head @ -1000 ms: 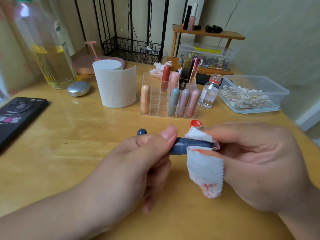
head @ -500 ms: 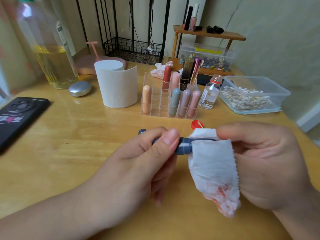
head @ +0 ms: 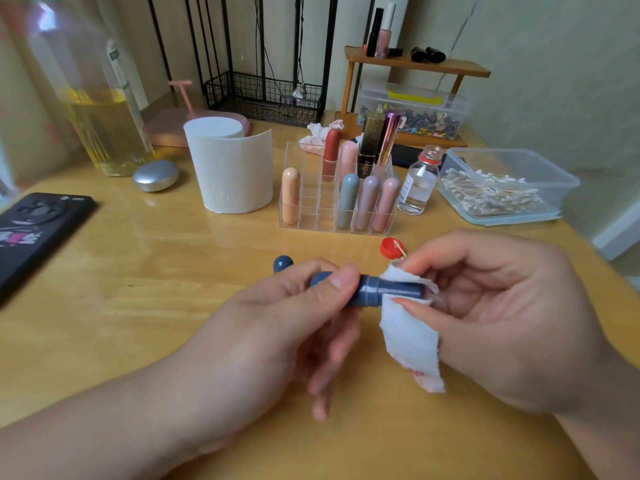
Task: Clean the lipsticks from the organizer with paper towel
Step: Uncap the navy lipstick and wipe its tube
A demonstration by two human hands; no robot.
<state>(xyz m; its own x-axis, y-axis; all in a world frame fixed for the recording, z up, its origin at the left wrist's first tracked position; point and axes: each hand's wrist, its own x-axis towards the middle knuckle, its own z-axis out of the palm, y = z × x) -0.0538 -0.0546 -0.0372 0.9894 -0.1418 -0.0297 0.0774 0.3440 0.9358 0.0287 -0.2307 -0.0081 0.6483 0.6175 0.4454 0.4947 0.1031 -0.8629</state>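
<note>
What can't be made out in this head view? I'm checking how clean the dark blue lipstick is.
- Tip of the dark blue plastic lipstick tube: hidden by the stained white paper towel piece in the right hand.
- Tube base: covered by the left hand.
- Label on the small clear glass bottle: too small to read.
- Black phone: cut off by the left edge.

Lipstick [head: 381,292] tip hidden in paper towel [head: 410,341]; phone [head: 38,226] cut by left edge.

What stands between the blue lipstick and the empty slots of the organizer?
Nothing visible. The lipstick is held above bare table; the red cap lies off to the right of the organizer.
</note>
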